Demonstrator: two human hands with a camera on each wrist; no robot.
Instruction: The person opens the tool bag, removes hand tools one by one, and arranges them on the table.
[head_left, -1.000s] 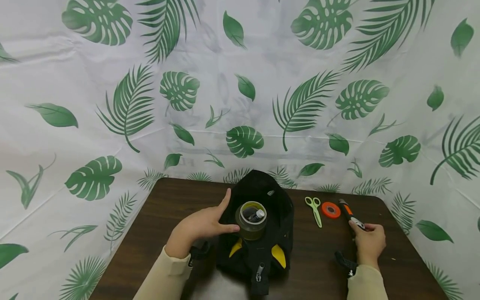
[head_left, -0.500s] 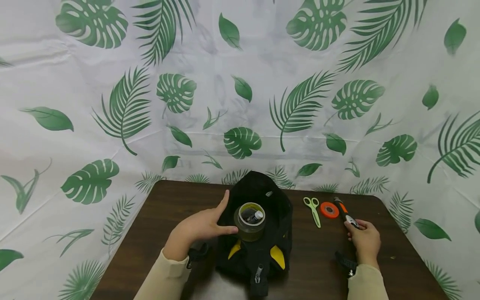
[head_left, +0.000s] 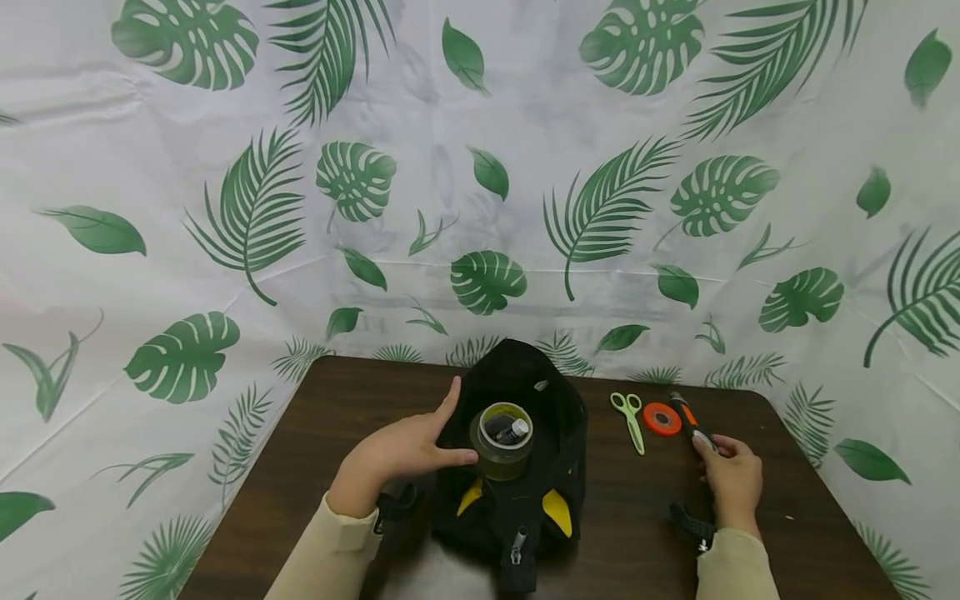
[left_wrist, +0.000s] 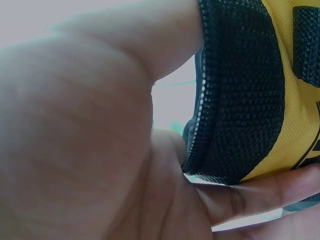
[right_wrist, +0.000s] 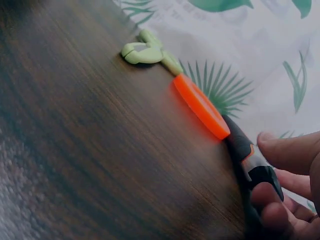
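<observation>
A black and yellow zip bag (head_left: 498, 533) stands open mid-table in the head view, its zip edge (left_wrist: 202, 105) prominent in the left wrist view. My left hand (head_left: 397, 458) grips the bag's left side, index finger pointing up and thumb reaching across toward the tape. Inside the bag sits a roll of clear tape (head_left: 504, 458), with a white-capped item (head_left: 517, 429) in its core. At the right, my right hand (head_left: 731, 479) pinches the grey-black end of a utility knife (head_left: 688, 417), which has an orange section. In the right wrist view, thumb and fingers lie around the handle.
Left of the knife lies an orange disc-shaped roll (head_left: 662, 419), its edge close to the knife. Pale green scissors (head_left: 628, 421) lie beyond it, nearer the bag. A leaf-print cloth (head_left: 487, 208) hangs behind the brown table (head_left: 360, 392).
My right hand has shifted slightly left with the utility knife, bringing it closer to the orange roll. My left hand and the bag stay where they were.
</observation>
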